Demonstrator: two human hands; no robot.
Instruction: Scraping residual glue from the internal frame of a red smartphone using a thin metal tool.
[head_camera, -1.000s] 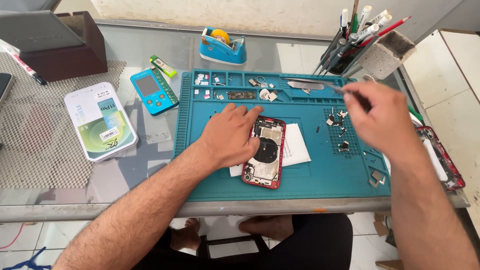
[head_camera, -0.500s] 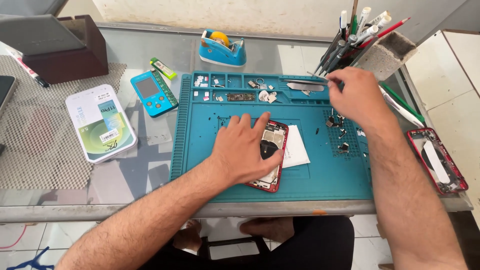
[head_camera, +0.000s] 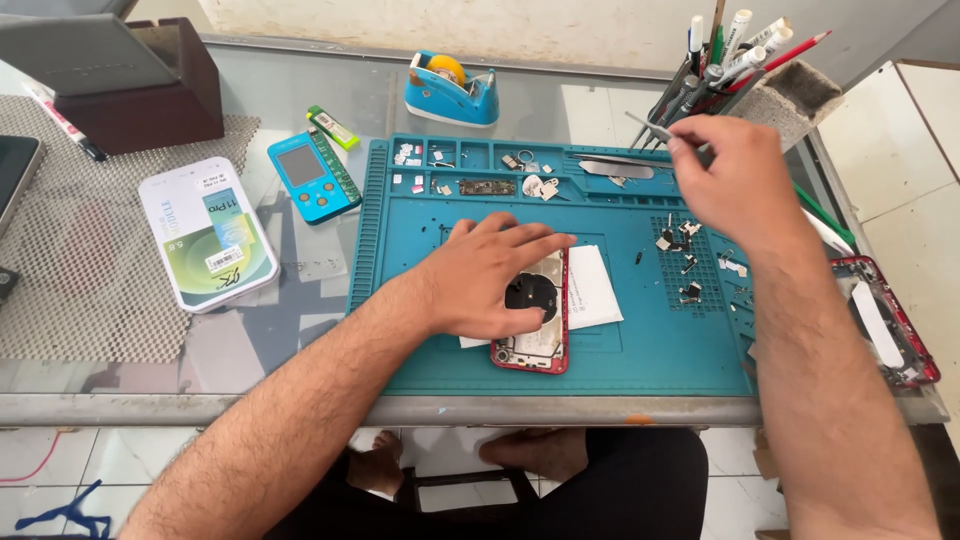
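Looking down from the head camera, the left hand (head_camera: 485, 280) lies flat on an opened red phone (head_camera: 535, 325), fingers spread and pressing it down, not curled around it. The phone sits on a white paper (head_camera: 592, 285) in the middle of a blue work mat (head_camera: 640, 340) on the glass desk (head_camera: 290, 100). The right hand (head_camera: 735, 180) is lifted above the mat's far right corner, its fingers pinched on thin metal tweezers (head_camera: 650, 127), close to a gray block full of pens and tools (head_camera: 790, 95). Tiny screws and parts (head_camera: 685, 240) lie on the mat just under that hand. A red phone frame (head_camera: 885, 320) lies off the mat's right edge.
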